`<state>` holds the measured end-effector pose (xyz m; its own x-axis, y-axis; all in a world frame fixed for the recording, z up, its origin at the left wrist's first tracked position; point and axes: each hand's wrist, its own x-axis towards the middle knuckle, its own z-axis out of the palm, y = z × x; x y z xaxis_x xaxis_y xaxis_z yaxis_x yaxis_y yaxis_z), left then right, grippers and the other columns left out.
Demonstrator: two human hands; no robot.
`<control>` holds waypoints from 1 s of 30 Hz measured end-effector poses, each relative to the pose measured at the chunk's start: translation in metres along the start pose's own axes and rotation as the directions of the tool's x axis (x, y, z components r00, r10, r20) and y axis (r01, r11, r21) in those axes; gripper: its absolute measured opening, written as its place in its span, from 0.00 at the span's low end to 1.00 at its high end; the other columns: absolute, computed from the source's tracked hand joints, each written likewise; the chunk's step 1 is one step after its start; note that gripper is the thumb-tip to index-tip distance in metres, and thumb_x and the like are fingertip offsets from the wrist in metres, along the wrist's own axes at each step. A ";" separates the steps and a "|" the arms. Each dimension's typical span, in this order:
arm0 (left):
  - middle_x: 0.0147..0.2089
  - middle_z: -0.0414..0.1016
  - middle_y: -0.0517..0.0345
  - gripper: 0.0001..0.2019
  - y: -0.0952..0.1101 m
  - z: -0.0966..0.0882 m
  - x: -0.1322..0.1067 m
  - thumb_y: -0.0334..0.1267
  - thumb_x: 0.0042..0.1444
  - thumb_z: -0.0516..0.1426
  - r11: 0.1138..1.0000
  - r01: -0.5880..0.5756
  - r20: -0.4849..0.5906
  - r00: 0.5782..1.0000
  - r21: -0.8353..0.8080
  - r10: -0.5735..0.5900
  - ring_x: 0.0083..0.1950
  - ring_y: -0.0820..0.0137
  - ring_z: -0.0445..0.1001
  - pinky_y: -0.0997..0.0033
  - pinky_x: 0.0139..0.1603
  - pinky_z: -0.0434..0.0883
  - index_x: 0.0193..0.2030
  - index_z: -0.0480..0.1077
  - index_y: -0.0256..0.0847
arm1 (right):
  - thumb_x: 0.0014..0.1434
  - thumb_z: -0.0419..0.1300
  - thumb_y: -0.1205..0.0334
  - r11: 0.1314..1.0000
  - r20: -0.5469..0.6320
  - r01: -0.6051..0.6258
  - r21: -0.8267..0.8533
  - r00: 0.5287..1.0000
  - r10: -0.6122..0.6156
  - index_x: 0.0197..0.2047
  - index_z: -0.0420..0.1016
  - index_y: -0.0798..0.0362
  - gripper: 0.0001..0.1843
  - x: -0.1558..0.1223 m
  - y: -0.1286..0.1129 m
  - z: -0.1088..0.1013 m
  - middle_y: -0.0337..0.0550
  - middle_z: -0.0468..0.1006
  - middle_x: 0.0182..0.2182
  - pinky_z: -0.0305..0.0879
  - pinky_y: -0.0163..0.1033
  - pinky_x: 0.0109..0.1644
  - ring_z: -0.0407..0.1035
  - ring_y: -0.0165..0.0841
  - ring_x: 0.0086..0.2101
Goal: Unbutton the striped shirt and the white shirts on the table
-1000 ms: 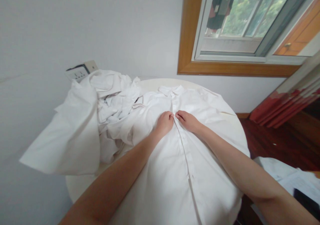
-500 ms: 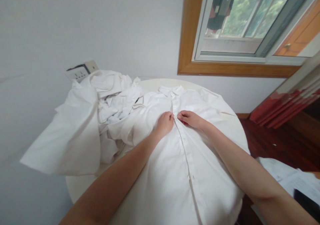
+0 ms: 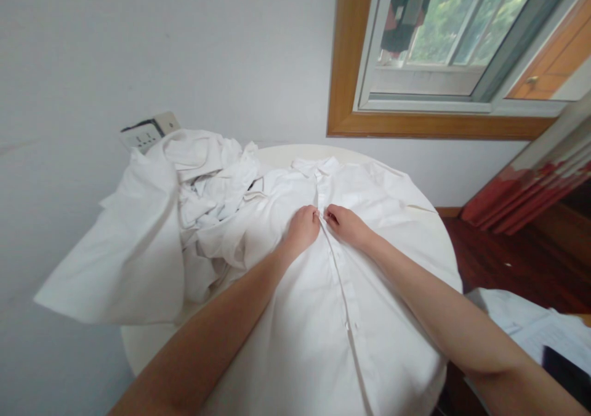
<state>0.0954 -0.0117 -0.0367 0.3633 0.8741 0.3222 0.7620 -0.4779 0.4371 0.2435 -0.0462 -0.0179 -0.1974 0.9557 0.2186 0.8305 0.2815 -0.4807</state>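
Shirt [image 3: 369, 317] reads to me as light, limp cotton, best taken at the placket [image 3: 339, 274], where left hand [image 3: 302, 228] and right hand [image 3: 347, 224] both pinch it, fingertips almost meeting.

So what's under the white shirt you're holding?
A pale round table; its rim shows at the far side and lower left. The shirt covers the middle, so anything lying there is hidden.

We see the left hand [image 3: 302, 228] and right hand [image 3: 347, 224] pinching the button placket of a white cotton dress shirt [image 3: 332, 293] spread on a round cream table [image 3: 295, 154], with a crumpled heap of white garments [image 3: 184, 207] beside it.
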 end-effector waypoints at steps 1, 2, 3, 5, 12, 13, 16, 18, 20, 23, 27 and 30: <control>0.38 0.74 0.50 0.10 0.000 0.000 0.000 0.31 0.63 0.47 1.000 0.002 0.002 1.000 -0.004 -0.002 0.43 0.65 0.72 0.66 0.47 0.67 0.34 0.68 0.39 | 0.61 0.52 0.67 0.999 -0.007 0.001 0.047 1.000 0.000 0.36 0.69 0.55 0.06 -0.001 0.001 -0.001 0.41 0.73 0.29 0.56 0.33 0.35 0.65 0.30 0.30; 0.38 0.74 0.51 0.10 0.000 -0.001 0.001 0.31 0.63 0.47 1.000 0.003 0.006 1.000 -0.009 -0.003 0.43 0.66 0.72 0.67 0.47 0.67 0.34 0.68 0.39 | 0.60 0.52 0.66 0.995 -0.016 -0.002 0.100 1.000 0.004 0.36 0.69 0.54 0.05 -0.001 0.002 -0.002 0.40 0.73 0.28 0.56 0.33 0.35 0.64 0.29 0.29; 0.38 0.74 0.51 0.10 0.000 -0.001 0.001 0.31 0.63 0.47 1.000 0.002 0.011 1.000 -0.012 -0.002 0.43 0.66 0.72 0.67 0.47 0.67 0.34 0.67 0.39 | 0.61 0.52 0.65 0.989 -0.027 -0.006 0.150 1.000 0.010 0.36 0.69 0.54 0.05 -0.002 0.003 -0.003 0.38 0.72 0.27 0.56 0.32 0.34 0.64 0.29 0.28; 0.38 0.74 0.50 0.10 0.000 -0.002 0.001 0.31 0.63 0.47 1.000 -0.002 0.022 1.000 -0.014 0.002 0.42 0.66 0.72 0.66 0.47 0.67 0.34 0.68 0.38 | 0.62 0.51 0.62 0.976 -0.057 -0.013 0.216 0.998 0.026 0.34 0.68 0.54 0.07 -0.001 0.004 -0.004 0.37 0.71 0.26 0.56 0.32 0.33 0.63 0.29 0.27; 0.39 0.74 0.50 0.11 -0.003 0.000 0.001 0.30 0.62 0.46 0.999 -0.021 0.026 0.999 -0.031 0.022 0.44 0.65 0.72 0.65 0.49 0.67 0.34 0.68 0.38 | 0.66 0.47 0.57 1.000 -0.054 -0.004 -0.025 0.999 0.003 0.31 0.68 0.52 0.15 0.002 -0.006 0.003 0.44 0.74 0.27 0.53 0.36 0.34 0.66 0.33 0.29; 0.39 0.74 0.50 0.11 -0.003 0.000 0.001 0.30 0.62 0.46 0.999 -0.022 0.029 0.999 -0.039 0.023 0.44 0.65 0.72 0.65 0.49 0.67 0.34 0.68 0.38 | 0.66 0.46 0.58 0.998 -0.060 -0.006 -0.069 0.998 0.002 0.32 0.68 0.52 0.15 0.002 -0.008 0.004 0.45 0.75 0.29 0.52 0.36 0.34 0.66 0.34 0.30; 0.38 0.74 0.50 0.12 -0.003 -0.003 0.002 0.30 0.62 0.46 0.998 -0.030 0.054 0.998 -0.063 0.033 0.43 0.65 0.72 0.65 0.49 0.67 0.34 0.68 0.38 | 0.66 0.46 0.59 0.991 -0.085 0.004 -0.132 0.996 -0.015 0.34 0.68 0.52 0.13 0.001 -0.009 0.006 0.46 0.76 0.31 0.52 0.37 0.34 0.67 0.34 0.31; 0.37 0.74 0.50 0.12 -0.002 -0.005 0.002 0.30 0.62 0.45 0.997 -0.040 0.072 0.996 -0.071 0.045 0.42 0.66 0.72 0.65 0.48 0.67 0.33 0.68 0.38 | 0.65 0.47 0.60 0.993 -0.098 0.021 -0.113 0.995 -0.033 0.33 0.67 0.52 0.12 0.002 -0.007 0.006 0.45 0.74 0.29 0.51 0.36 0.33 0.65 0.34 0.29; 0.37 0.73 0.51 0.12 -0.002 -0.007 0.001 0.31 0.63 0.45 0.997 -0.061 0.082 0.994 -0.051 0.065 0.42 0.66 0.71 0.65 0.47 0.67 0.33 0.67 0.38 | 0.64 0.47 0.59 0.998 -0.112 0.040 -0.053 0.993 -0.046 0.30 0.65 0.51 0.13 0.002 -0.003 0.007 0.42 0.71 0.25 0.51 0.36 0.32 0.62 0.32 0.27; 0.38 0.72 0.50 0.12 -0.002 -0.010 -0.001 0.32 0.64 0.44 0.991 -0.125 0.077 0.990 0.043 0.122 0.43 0.65 0.71 0.65 0.48 0.67 0.35 0.67 0.38 | 0.62 0.49 0.57 0.997 -0.136 0.042 0.067 0.990 -0.032 0.25 0.61 0.51 0.14 0.005 0.004 0.010 0.36 0.64 0.21 0.50 0.35 0.30 0.58 0.30 0.24; 0.40 0.72 0.49 0.12 0.001 -0.015 -0.004 0.35 0.66 0.44 0.971 -0.178 0.089 0.982 0.162 0.165 0.43 0.64 0.71 0.65 0.46 0.67 0.39 0.67 0.38 | 0.60 0.49 0.54 0.977 -0.150 -0.007 0.212 0.988 0.039 0.23 0.58 0.51 0.16 0.009 0.009 0.013 0.34 0.60 0.19 0.50 0.34 0.29 0.55 0.28 0.23; 0.41 0.71 0.48 0.13 0.006 -0.019 -0.006 0.37 0.66 0.43 0.959 -0.170 0.089 0.984 0.228 0.154 0.44 0.63 0.72 0.65 0.46 0.66 0.41 0.67 0.38 | 0.59 0.48 0.52 0.954 -0.146 -0.039 0.296 0.986 0.086 0.21 0.58 0.51 0.18 0.011 0.010 0.012 0.33 0.59 0.18 0.50 0.34 0.29 0.55 0.28 0.23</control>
<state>0.0880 -0.0214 -0.0199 0.5225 0.7946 0.3093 0.7907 -0.5873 0.1730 0.2428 -0.0321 -0.0307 -0.0473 0.9534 0.2980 0.6465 0.2566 -0.7185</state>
